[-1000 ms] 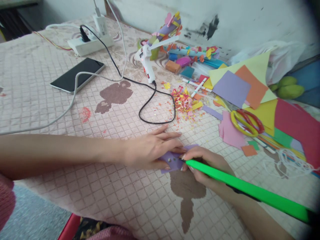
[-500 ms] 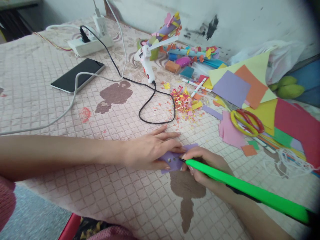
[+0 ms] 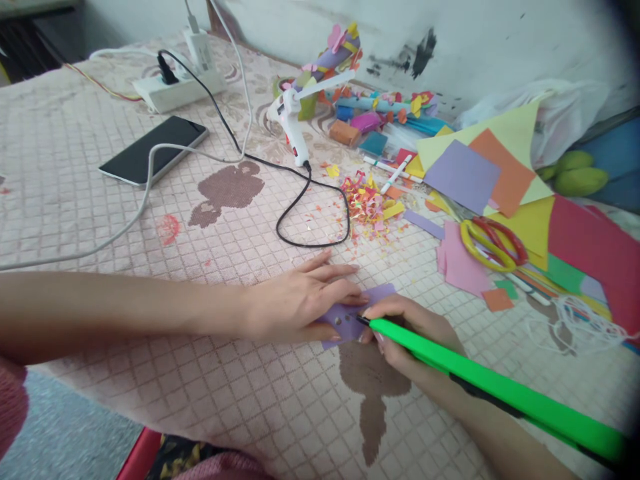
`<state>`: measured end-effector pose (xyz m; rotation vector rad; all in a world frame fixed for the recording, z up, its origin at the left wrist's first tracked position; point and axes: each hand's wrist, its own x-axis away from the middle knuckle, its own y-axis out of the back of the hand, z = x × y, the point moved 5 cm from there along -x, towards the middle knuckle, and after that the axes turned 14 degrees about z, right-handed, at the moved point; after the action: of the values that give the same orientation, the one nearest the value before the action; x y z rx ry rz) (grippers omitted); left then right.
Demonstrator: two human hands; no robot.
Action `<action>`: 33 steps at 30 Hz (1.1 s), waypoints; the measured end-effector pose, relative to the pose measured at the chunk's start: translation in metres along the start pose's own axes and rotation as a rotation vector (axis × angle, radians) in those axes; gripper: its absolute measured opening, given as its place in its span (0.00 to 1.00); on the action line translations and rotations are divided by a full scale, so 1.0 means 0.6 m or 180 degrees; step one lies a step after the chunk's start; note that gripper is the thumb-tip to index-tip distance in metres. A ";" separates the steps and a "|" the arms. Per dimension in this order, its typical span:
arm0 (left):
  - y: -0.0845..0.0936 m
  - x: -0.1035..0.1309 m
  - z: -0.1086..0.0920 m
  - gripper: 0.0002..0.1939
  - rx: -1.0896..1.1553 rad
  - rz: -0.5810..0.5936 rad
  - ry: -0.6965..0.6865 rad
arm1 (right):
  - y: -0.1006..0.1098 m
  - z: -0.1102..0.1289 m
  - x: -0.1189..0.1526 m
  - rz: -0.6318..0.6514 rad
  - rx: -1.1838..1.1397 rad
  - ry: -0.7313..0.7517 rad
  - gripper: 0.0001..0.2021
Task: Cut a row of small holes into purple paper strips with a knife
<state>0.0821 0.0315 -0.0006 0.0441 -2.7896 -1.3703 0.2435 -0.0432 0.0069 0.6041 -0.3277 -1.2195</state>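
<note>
A small piece of purple paper (image 3: 381,293) lies on the patterned tablecloth, with a few dark round spots on it that may be holes. My left hand (image 3: 305,300) rests flat across its left part, fingers spread and pressing it down. In my right hand (image 3: 410,320) is a long bright green tool (image 3: 480,373) with a narrow dark tip; its exact kind is unclear. The fingers are closed around its front end, and the tip meets the paper near the spots. The tool's rear runs off toward the lower right.
Paper scraps (image 3: 369,203) lie beyond my hands, near a white glue gun (image 3: 295,130) and its looped black cord. Scissors (image 3: 493,245) rest on coloured paper sheets (image 3: 463,175) at right. Farther left are a phone (image 3: 155,150) and a power strip (image 3: 175,90).
The hands and paper hold nearly the same place. The green tool's rear end has dipped slightly, and the view has shifted a little.
</note>
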 end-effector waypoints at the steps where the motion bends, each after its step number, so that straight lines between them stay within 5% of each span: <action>1: 0.000 0.001 -0.001 0.24 -0.0027 -0.0060 0.0010 | 0.000 0.001 0.000 0.0006 0.0017 0.0008 0.13; 5: 0.005 0.000 0.000 0.25 -0.0008 -0.0321 -0.0033 | 0.000 0.001 -0.003 0.0112 0.0025 0.0115 0.12; 12: 0.006 -0.013 0.011 0.28 0.0192 0.0223 -0.0253 | -0.003 -0.012 0.000 0.0076 -0.0113 0.0000 0.14; 33: 0.002 -0.006 0.001 0.27 -0.0056 0.0030 -0.0010 | -0.004 -0.005 0.001 -0.0015 0.0018 0.0039 0.13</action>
<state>0.0859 0.0331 0.0001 0.0285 -2.7763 -1.3940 0.2433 -0.0438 0.0031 0.6171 -0.3197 -1.2192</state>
